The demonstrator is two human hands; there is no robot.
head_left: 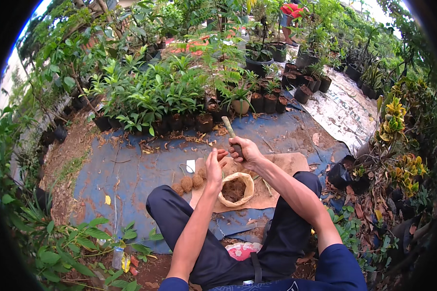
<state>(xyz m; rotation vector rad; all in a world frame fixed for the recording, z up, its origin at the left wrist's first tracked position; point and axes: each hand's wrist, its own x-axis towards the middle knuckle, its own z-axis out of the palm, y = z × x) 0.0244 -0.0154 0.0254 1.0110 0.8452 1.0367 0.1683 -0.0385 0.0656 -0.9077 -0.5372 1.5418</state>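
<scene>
My right hand [249, 152] is closed around a short greenish-brown stem cutting [227, 125], which points up and away to the left. A dark brown clump [238, 150] shows between the fingers at its lower end. Close beside it my left hand [214, 166] is raised, its fingers stretched out and nothing seen in it. Below both hands stands a pale sack [250, 188] with its rim rolled down, holding dark brown fibrous material [233, 191]. Several round brown fibre balls [186, 184] lie left of the sack, partly hidden by my left forearm.
The sack rests on a brown sheet [293, 166] over a blue tarp [116, 177]. A small white piece [191, 166] lies by the balls. Potted plants [150, 99] line the far side. Leafy growth [63, 252] crowds the lower left. Another person [290, 22] is far back.
</scene>
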